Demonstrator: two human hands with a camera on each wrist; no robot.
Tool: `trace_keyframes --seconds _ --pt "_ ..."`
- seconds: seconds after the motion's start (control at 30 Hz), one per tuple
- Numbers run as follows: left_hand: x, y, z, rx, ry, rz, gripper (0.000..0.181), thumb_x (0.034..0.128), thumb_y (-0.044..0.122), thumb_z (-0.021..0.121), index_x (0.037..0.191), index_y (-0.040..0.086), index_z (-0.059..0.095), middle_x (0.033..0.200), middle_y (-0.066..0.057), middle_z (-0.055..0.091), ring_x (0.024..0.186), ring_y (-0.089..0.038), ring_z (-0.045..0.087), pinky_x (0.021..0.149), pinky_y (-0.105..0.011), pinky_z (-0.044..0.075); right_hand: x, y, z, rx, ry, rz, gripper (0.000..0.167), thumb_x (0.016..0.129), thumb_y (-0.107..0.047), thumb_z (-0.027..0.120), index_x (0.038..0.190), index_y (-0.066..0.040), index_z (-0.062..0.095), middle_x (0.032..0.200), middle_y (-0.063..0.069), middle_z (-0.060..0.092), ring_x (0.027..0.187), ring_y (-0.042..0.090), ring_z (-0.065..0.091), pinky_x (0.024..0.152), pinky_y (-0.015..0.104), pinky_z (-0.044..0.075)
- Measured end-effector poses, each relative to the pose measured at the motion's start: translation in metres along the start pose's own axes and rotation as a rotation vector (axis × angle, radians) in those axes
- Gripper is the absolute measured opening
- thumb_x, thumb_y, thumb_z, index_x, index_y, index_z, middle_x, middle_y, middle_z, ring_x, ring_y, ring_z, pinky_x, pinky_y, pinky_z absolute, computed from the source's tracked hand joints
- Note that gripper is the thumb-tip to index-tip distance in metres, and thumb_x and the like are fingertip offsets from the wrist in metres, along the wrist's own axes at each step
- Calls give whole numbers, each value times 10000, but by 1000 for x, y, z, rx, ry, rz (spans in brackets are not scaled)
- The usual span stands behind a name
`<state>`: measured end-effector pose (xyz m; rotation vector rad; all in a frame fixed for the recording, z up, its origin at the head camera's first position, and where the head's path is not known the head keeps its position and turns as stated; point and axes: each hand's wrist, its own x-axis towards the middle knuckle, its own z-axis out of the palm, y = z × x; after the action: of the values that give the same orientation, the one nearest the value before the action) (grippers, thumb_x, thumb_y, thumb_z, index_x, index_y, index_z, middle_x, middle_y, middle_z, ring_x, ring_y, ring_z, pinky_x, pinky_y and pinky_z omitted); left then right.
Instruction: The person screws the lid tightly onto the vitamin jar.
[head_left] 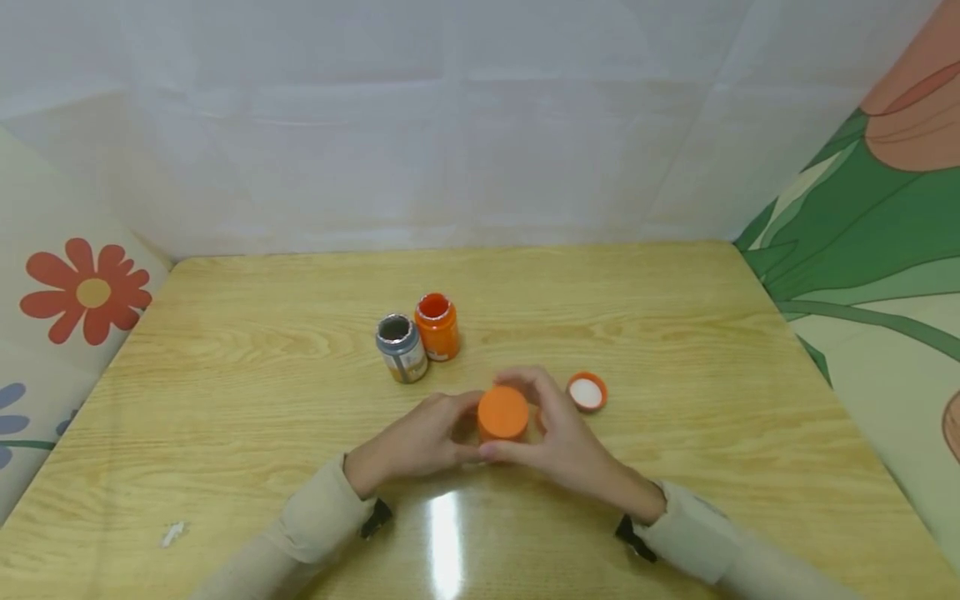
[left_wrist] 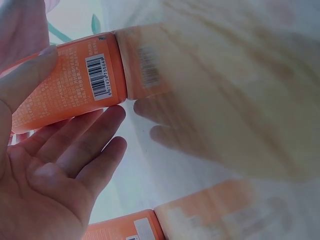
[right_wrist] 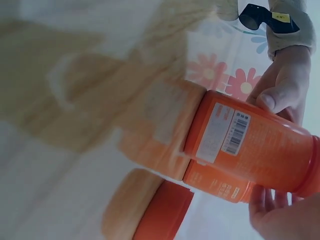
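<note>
An orange jar (head_left: 503, 414) with an orange lid stands upright on the table between both hands. My left hand (head_left: 423, 437) holds its left side, the thumb against the label and the fingers around the other side. From the right, my right hand (head_left: 562, 437) grips the same jar with thumb and fingers around its upper part. Barcodes show on the jar's side (left_wrist: 75, 80) in the left wrist view and on its body (right_wrist: 250, 145) in the right wrist view. Behind it in the right wrist view is another orange container (right_wrist: 212, 180), partly hidden.
Beyond the hands stand an uncovered grey jar (head_left: 405, 358) and an uncovered orange jar (head_left: 442, 335), side by side. An orange lid (head_left: 587, 392) lies with its white inside up, right of the right hand's fingers. A white scrap (head_left: 173, 533) is at front left.
</note>
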<state>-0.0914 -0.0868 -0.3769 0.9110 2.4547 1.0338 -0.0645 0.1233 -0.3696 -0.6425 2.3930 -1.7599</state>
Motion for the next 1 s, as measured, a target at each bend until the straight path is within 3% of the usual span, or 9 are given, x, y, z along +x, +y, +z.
trace_keyframes --seconds 0.1,0.27,0.37,0.67,0.83,1.0 --pt "0 0 0 -1 1 6 509 833 265 794 1286 123 610 1234 8 702 1141 -102 639 1055 -352 500 -2 0 -5 -56 -42 -68 729 797 -170 835 1423 -110 467 1448 88 525 1346 255 484 1122 579 386" --pt "0 0 0 -2 7 32 503 823 244 806 1271 121 614 1203 18 714 1093 -79 649 1032 -339 514 -4 3 -12 -138 -84 -204 642 875 -101 745 1453 -109 467 1482 94 517 1377 250 478 1173 401 383" --pt "0 0 0 0 11 42 495 821 235 808 1262 116 614 1192 16 717 1078 -79 652 1020 -337 521 -4 5 -13 -158 -71 -223 600 872 -101 748 1422 -95 507 1445 84 557 1347 237 512 1158 339 402" --pt "1 -1 1 -8 0 25 482 847 263 786 1279 140 612 1223 31 704 1090 -55 632 1021 -321 517 2 2 -7 -108 -19 -117 593 784 -150 842 1319 -182 590 1300 0 579 1199 143 515 1010 311 451" --pt "1 -1 1 0 -1 19 495 854 267 778 1298 132 607 1233 22 702 1086 -60 630 1028 -336 514 6 1 -3 -72 -15 -74 576 741 -150 875 1242 -150 590 1255 34 559 1159 154 500 978 292 418" --pt "0 -2 1 3 -1 16 514 850 261 780 1310 122 598 1259 0 694 1142 -95 634 1052 -347 503 5 1 -3 -48 -38 -53 624 738 -168 878 1273 -137 558 1308 67 570 1217 202 512 1043 417 429"
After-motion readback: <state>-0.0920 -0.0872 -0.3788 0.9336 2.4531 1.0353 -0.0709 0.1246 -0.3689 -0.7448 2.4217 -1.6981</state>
